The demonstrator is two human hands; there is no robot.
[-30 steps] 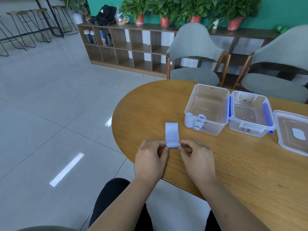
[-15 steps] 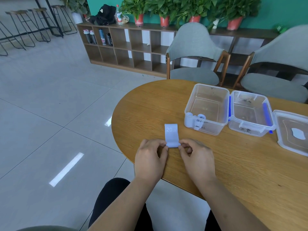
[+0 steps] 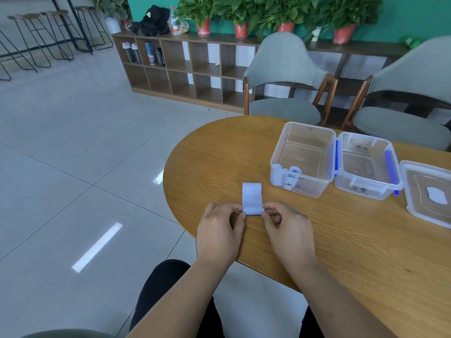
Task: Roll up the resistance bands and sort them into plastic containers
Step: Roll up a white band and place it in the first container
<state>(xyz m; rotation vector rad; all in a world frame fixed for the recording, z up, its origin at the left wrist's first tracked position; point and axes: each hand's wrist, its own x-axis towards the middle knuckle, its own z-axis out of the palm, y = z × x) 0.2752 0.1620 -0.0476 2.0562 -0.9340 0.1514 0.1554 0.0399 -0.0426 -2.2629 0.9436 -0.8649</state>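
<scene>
A pale lilac resistance band (image 3: pixel 252 197) marked "20 LB" lies flat on the wooden table (image 3: pixel 341 240), its near end rolled up. My left hand (image 3: pixel 220 232) pinches the roll's left end and my right hand (image 3: pixel 288 230) pinches its right end. Behind it stand two clear plastic containers: the left container (image 3: pixel 302 158) holds a couple of rolled pale bands (image 3: pixel 288 175) in its near left corner, while the right container (image 3: pixel 366 167), with blue latches, shows no bands inside.
A clear lid (image 3: pixel 429 191) lies at the table's right edge. Two grey chairs (image 3: pixel 285 76) stand behind the table, with a low wooden shelf (image 3: pixel 185 69) and potted plants beyond. The tiled floor lies to the left.
The flat part of the band has grown slightly shorter as the roll advanced away from me. Both hands stay at its ends.
</scene>
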